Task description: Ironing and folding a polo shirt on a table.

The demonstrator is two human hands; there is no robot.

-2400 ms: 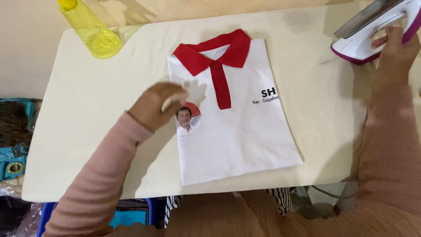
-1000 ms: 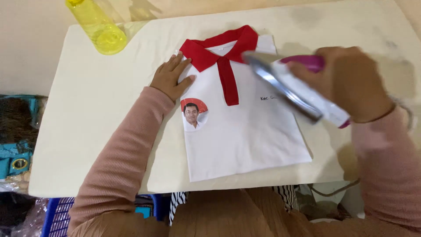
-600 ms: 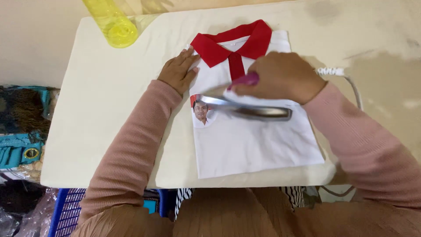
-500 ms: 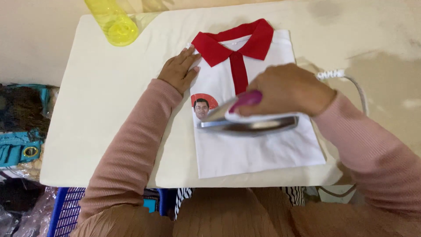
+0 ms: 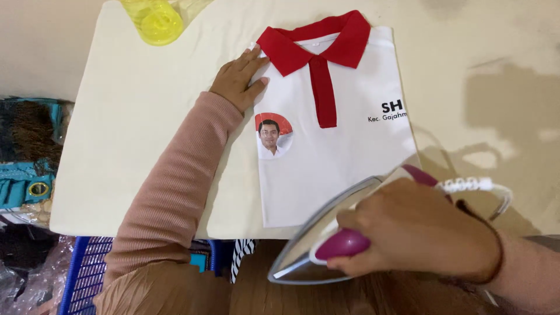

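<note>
A folded white polo shirt (image 5: pixel 344 157) with a red collar and placket lies on a cream padded board (image 5: pixel 134 128). It has a small round printed picture on the chest and dark lettering on the other side. My left hand (image 5: pixel 238 80) rests flat on the shirt's upper left corner, beside the collar. My right hand (image 5: pixel 417 233) grips the magenta handle of a white clothes iron (image 5: pixel 326 236). The iron is tilted and lifted off the shirt, over the board's near edge. Its white cord (image 5: pixel 478 186) trails to the right.
A yellow plastic bottle (image 5: pixel 153 17) lies at the board's far left corner. A blue basket (image 5: pixel 81 280) and teal and dark fabrics (image 5: pixel 26 157) sit left of and below the board. Stains mark the cream surface at right.
My right hand brought the iron from the far right onto the shirt, slid it down the front, and has now lifted it off toward me. My left hand settled by the collar.
</note>
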